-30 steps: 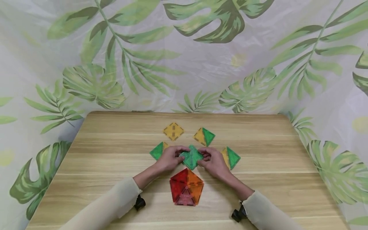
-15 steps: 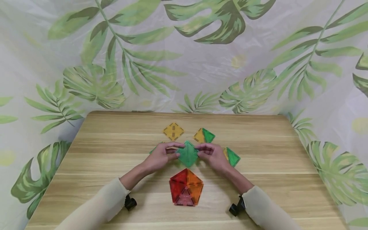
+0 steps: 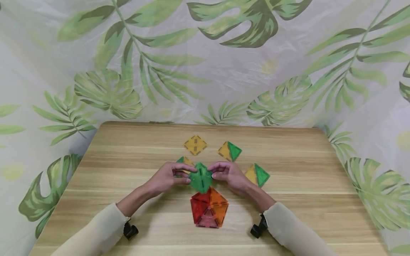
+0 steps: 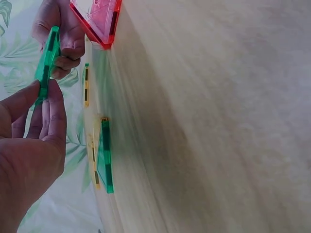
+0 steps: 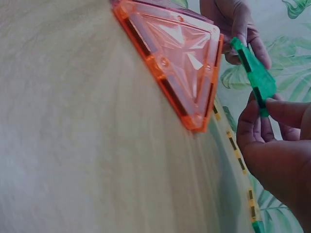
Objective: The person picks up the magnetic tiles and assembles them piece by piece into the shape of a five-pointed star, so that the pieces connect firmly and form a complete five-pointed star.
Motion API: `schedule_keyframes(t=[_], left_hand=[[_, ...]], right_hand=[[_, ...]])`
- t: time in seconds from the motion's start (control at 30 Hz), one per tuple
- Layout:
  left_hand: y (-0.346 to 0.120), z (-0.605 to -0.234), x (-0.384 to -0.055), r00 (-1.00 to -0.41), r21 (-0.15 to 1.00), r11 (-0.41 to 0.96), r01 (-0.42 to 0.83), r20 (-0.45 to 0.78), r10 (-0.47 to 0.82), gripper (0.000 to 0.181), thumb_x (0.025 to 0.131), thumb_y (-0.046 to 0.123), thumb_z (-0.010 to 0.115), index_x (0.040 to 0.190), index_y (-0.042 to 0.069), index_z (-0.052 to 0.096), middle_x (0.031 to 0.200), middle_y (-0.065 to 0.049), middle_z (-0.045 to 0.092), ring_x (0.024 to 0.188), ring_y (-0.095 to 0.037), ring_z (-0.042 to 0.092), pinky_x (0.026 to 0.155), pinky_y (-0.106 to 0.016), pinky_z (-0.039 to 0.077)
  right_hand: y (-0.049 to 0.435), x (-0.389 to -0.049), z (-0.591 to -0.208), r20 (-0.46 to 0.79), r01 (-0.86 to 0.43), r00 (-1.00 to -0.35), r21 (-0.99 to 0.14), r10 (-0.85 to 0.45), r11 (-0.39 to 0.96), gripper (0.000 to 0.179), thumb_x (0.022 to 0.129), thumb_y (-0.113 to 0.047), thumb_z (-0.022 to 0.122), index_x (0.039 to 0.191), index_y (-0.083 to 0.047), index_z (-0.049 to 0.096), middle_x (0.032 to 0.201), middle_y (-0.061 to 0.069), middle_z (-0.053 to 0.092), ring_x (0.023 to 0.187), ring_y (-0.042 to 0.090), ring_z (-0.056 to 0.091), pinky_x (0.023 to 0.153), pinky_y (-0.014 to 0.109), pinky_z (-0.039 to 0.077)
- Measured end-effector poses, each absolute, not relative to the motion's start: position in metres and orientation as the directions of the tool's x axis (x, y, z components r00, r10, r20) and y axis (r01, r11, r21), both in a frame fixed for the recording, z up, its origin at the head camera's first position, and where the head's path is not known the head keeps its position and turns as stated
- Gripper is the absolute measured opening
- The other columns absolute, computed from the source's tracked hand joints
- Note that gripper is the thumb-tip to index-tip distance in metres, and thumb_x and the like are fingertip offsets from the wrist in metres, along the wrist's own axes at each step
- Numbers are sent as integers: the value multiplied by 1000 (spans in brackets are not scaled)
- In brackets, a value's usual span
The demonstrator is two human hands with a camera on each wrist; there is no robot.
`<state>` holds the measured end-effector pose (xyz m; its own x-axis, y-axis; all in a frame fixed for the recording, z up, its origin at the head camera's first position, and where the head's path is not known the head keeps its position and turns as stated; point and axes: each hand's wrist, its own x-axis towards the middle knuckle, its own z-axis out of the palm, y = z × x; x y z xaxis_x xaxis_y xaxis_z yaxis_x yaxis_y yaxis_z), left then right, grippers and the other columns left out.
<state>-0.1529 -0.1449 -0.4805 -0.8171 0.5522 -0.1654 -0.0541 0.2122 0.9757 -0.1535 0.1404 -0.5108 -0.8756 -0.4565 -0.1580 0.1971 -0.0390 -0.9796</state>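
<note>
Two green triangular magnetic tiles (image 3: 201, 177), joined along a seam into a kite shape, are held up over the table. My left hand (image 3: 164, 177) pinches their left corner between thumb and fingers; in the left wrist view the tiles (image 4: 47, 68) show edge-on. On the opposite corner my right hand (image 3: 230, 176) has its own pinch, thumb against the tile face in the right wrist view. Just below the tiles stands a five-sided pyramid (image 3: 199, 207) of red, orange and pink magnetic triangles, its far corner overlapped by the green pair in the head view.
Behind the hands lie a yellow tile pair (image 3: 195, 145) and a yellow-green pair (image 3: 230, 151). Another yellow-green pair (image 3: 257, 175) is beside my right hand. One more (image 3: 184, 160) is partly hidden behind my left hand. A leaf-patterned cloth (image 3: 205, 71) hangs past the table's back edge.
Both hands have raised the green tile pair from among the other pairs and brought it left and closer to the pyramid. My left forearm has shifted left. The pyramid stays put.
</note>
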Motion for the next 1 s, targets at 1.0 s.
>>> schedule_keyframes(t=[1.0], left_hand=[[-138, -506, -134, -815, 973, 224, -54, -173, 554, 27, 86, -11, 81, 106, -1, 66, 113, -16, 66, 94, -26, 76, 77, -29, 64]], right_hand=[[126, -145, -521, -44, -124, -825, -959, -564, 255, 22, 97, 1, 70, 119, 0, 72, 117, 14, 73, 105, 22, 71, 91, 28, 59]])
